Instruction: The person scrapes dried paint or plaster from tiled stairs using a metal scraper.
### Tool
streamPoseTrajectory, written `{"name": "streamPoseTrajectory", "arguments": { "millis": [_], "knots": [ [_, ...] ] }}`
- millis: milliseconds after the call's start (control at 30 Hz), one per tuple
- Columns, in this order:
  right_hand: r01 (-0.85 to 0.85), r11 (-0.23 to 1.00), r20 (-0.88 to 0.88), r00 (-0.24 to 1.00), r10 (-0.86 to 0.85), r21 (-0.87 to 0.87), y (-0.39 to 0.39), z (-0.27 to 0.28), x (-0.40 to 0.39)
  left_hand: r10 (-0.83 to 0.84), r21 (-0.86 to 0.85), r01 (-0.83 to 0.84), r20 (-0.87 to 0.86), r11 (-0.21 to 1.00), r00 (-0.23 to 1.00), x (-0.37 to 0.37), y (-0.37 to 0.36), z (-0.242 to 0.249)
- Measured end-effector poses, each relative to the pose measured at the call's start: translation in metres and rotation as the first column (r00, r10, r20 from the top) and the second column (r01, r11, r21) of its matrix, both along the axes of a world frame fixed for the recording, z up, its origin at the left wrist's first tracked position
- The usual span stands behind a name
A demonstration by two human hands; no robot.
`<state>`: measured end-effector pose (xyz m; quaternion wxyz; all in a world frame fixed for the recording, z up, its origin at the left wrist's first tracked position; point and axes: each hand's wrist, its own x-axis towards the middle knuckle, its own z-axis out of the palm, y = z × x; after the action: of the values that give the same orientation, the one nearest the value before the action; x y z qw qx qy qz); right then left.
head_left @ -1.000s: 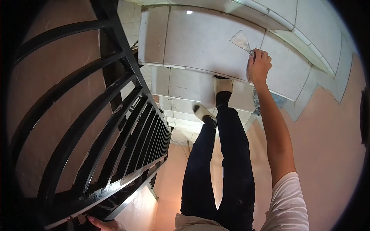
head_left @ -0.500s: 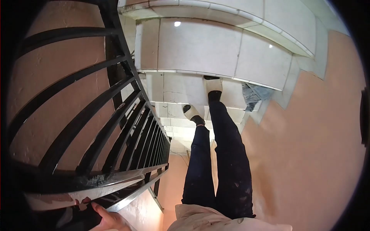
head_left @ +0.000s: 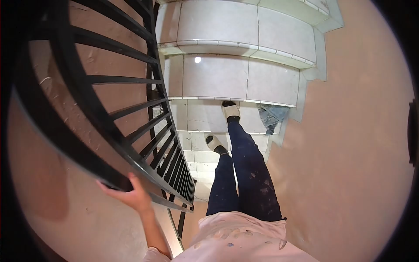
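My count: one left hand [head_left: 134, 198], two slippers [head_left: 214, 143], one blue cloth [head_left: 273, 115]
I see the hand at lower left, both slippers mid-frame, the cloth right of them; I also count one black railing [head_left: 65, 136] down the left, two trouser legs [head_left: 252, 174] below centre and one shirt [head_left: 244, 251] at the bottom.

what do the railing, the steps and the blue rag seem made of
Railing: likely metal in glossy black paint, going by the pale sheen on its edges. Steps: probably glazed ceramic tile, since smooth, pale faces show thin joint lines and a bright glint. Blue rag: matte fabric, maybe denim, from its faded colour and creases; weave unclear.
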<state>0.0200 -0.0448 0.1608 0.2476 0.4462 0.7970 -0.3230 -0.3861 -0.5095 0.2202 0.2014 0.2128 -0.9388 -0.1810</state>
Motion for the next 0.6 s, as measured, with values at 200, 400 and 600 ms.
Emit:
{"name": "streamPoseTrajectory", "arguments": {
  "millis": [200, 400, 600],
  "knots": [
    [0.118, 0.992, -0.016, 0.993, -0.118, -0.039, -0.047, 0.066, 0.043, -0.772, 0.623, 0.532, 0.193, 0.573, 0.605, 0.150, 0.047, -0.003],
    [0.282, 0.958, 0.012, 0.959, -0.282, -0.055, -0.111, 0.120, 0.092, -0.857, 0.959, -0.157, 0.281, 0.235, 0.433, 0.179, 0.054, -0.009],
    [0.378, 0.925, -0.106, 0.919, -0.379, -0.031, -0.112, 0.114, 0.066, -0.922, 0.954, -0.248, 0.243, 0.170, 0.301, 0.141, 0.060, 0.007]
  ]
}}
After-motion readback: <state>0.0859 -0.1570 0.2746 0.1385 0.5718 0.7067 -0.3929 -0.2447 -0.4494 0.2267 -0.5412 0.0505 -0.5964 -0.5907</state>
